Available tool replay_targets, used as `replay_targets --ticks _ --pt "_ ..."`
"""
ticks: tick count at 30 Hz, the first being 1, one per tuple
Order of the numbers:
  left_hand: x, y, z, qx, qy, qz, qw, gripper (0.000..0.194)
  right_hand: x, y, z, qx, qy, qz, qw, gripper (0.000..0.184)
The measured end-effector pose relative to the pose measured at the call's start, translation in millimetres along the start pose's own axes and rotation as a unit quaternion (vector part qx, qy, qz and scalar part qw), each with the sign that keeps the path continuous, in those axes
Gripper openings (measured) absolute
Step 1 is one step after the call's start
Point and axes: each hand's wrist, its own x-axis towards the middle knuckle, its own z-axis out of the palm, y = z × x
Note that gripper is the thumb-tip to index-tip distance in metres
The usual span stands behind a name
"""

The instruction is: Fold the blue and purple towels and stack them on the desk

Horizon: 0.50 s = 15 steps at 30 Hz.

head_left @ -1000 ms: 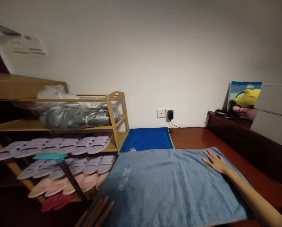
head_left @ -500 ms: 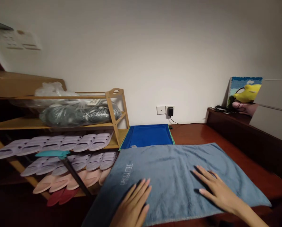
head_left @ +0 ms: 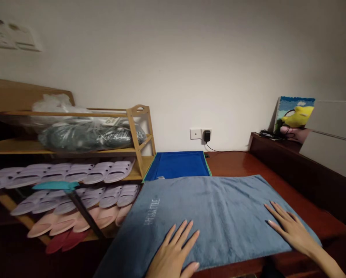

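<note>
A blue-grey towel [head_left: 207, 208] with white lettering near its left end lies spread over a reddish-brown wooden surface. Light creases run across its middle and right part. My left hand [head_left: 175, 249] rests palm down on the towel's near left portion, fingers spread. Toward the right end, my right hand [head_left: 291, 229] lies flat on the cloth with its fingers stretched out. Neither hand grips anything. The towel's far edge meets a bright blue folded cloth [head_left: 181, 164] with green trim.
To the left stands a wooden shoe rack [head_left: 138, 143] with several slippers [head_left: 94, 172] and a plastic-wrapped bundle [head_left: 86, 135]. A black adapter [head_left: 207, 135] is plugged into the wall. On the right, a dark ledge [head_left: 277, 162] carries a picture [head_left: 294, 112] and cables.
My right hand has slid right across the towel toward its right end. My left hand has shifted slightly right, with its fingers spread wider. The view has turned a little.
</note>
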Motion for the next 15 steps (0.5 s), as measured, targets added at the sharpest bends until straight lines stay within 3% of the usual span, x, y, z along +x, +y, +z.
replay_targets --ticks 4,9,15 --pt "-2.1 -3.9 1.5 0.006 -0.012 0.000 1.000 0.075 0.1 22.5 5.1 0.024 -0.004 -0.009 1.000 0.063" --pt "-6.0 -8.4 1.6 0.024 0.016 0.007 1.000 0.076 0.1 63.7 6.3 0.050 0.056 0.016 0.997 0.060" --pt "-0.9 -14.1 13.6 0.058 0.041 -0.003 0.997 0.072 -3.2 104.2 29.8 0.042 0.021 0.011 0.999 0.059"
